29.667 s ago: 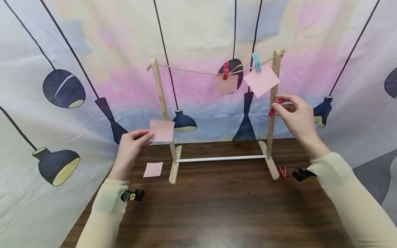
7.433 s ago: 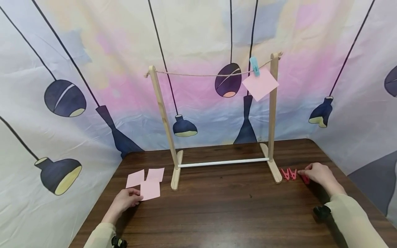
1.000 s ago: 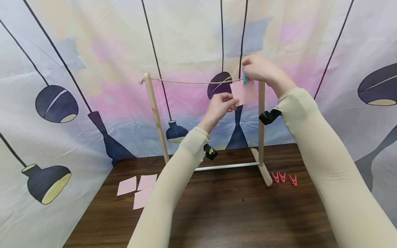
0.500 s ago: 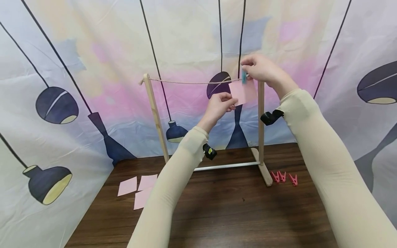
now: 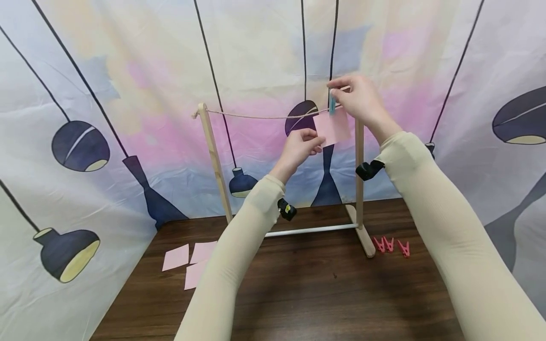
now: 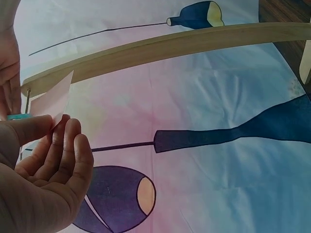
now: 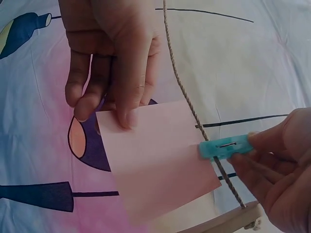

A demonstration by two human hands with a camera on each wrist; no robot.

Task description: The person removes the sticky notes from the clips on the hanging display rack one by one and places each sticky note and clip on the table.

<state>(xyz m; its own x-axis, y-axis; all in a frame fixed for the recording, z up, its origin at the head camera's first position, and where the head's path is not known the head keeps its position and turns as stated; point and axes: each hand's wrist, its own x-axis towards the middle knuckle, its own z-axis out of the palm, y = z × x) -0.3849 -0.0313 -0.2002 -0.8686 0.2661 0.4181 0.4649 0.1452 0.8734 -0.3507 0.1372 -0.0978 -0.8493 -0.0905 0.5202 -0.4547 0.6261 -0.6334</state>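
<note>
A square pink paper (image 5: 333, 129) hangs at the right part of the rope (image 5: 264, 116). My left hand (image 5: 298, 148) pinches its lower left corner between thumb and fingers, as the left wrist view also shows. With thumb and fingertips my right hand (image 5: 362, 100) grips the handle end of a teal clothespin (image 7: 226, 147). In the right wrist view, that clothespin lies across the rope, its other end over the paper's edge. How tightly it clamps the paper I cannot tell.
The rope runs between the wooden posts (image 5: 215, 163) of a stand with a white crossbar (image 5: 311, 231). Three pink papers (image 5: 175, 257) lie on the brown table (image 5: 298, 303) at left, partly behind my left sleeve. Three red clothespins (image 5: 388, 244) lie right of the stand's foot.
The earlier red-clipped paper left the rope. Both hands have since risen from the table to the teal-clipped paper, which hangs squarer than before. Lately clothespin and right hand shifted slightly left.
</note>
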